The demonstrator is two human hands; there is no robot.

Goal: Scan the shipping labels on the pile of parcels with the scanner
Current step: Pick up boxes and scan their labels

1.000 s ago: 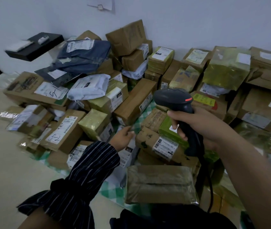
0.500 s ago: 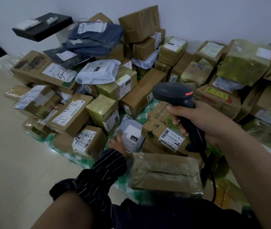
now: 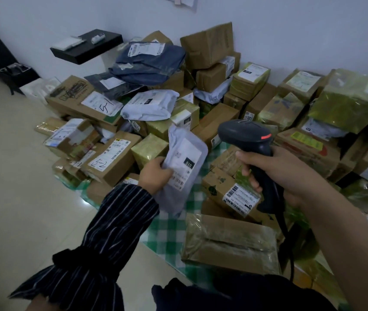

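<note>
Above the green checked cloth spread on the floor, the left hand, in a dark striped sleeve, grips a pale grey mailing bag by its lower left edge. The fingers curl round the edge, and the bag is held off the cloth with its white shipping label facing up.

Over the cloth's right part, the right hand is wrapped round the handle of a black scanner. The scanner's head, which has a red mark on its side, points left toward the bag, near it but apart. A black cable hangs from the handle at the cloth's right side.

On the near part of the cloth lies a brown box wrapped in clear tape. Just behind it sits a cardboard box with a barcode label.

The pile of parcels covers the cloth's far side up to the white wall. It is made up of cardboard boxes, yellow-green wrapped packets, and white and dark blue bags. A black shelf juts from the wall beyond the cloth's far left corner.
</note>
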